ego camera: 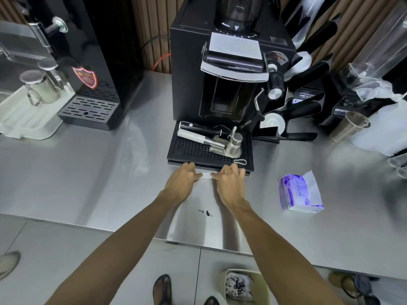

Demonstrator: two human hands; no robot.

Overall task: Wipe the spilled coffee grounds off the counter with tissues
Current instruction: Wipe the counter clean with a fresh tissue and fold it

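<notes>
While the bin on the floor below the counter edge held crumpled, dark-stained paper and the purple tissue pack lay open-topped to the right, both hands pressed a white tissue flat on the steel counter against the front lip of the grinder's drip tray, which carried a portafilter and a tamper. The left hand and right hand lay close together, fingers spread down on the tissue, while a small dark smear of coffee grounds sat nearer the counter's front edge, between the forearms, with bare steel open to the left
</notes>
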